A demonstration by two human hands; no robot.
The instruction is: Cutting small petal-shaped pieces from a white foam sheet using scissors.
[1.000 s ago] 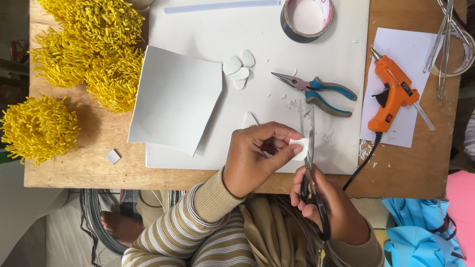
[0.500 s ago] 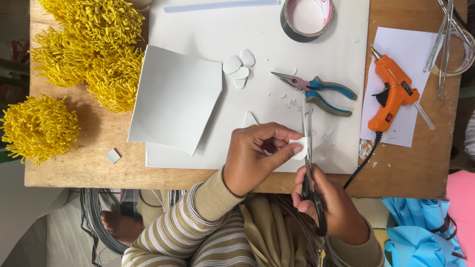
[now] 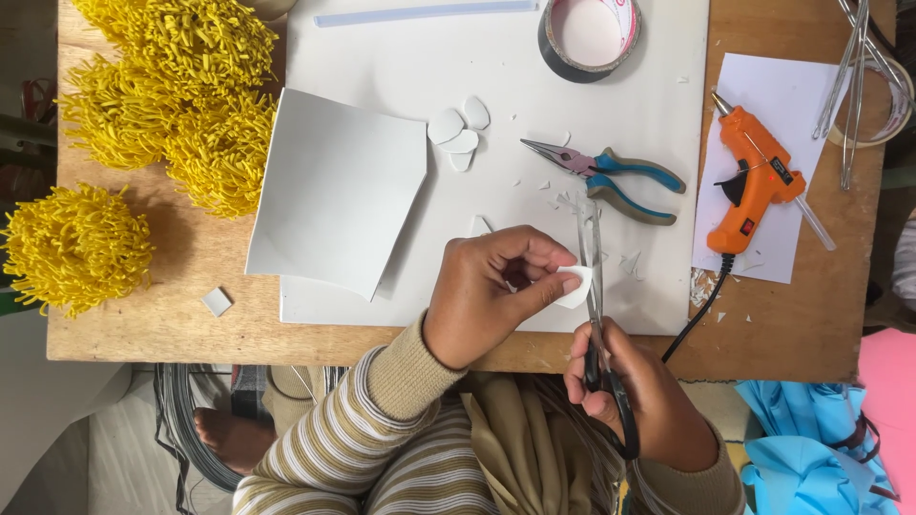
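Foam piece (image 3: 575,286), small, white and rounded, is sitting pinched between the thumb and fingers of the left hand (image 3: 487,291), just above the near edge of the large white board (image 3: 611,124) covering the wooden table (image 3: 792,324). Scissors (image 3: 596,305) are being gripped by the right hand (image 3: 630,401), fingers through the black handles, and the blades are pointing away from the person and touching the foam piece's right edge. Whether the blades are closing on it is hard to tell.

Beyond the hands, blue-handled pliers (image 3: 611,172) are lying on the board, near a small cluster of cut white petals (image 3: 459,133). A curled sheet of white foam (image 3: 339,191) is resting to the left. An orange glue gun (image 3: 754,181) is lying on white paper (image 3: 792,95) at the right, and a roll of tape (image 3: 589,33) is sitting at the far edge. Yellow fringed pompoms (image 3: 172,95) are crowding the table's left end.
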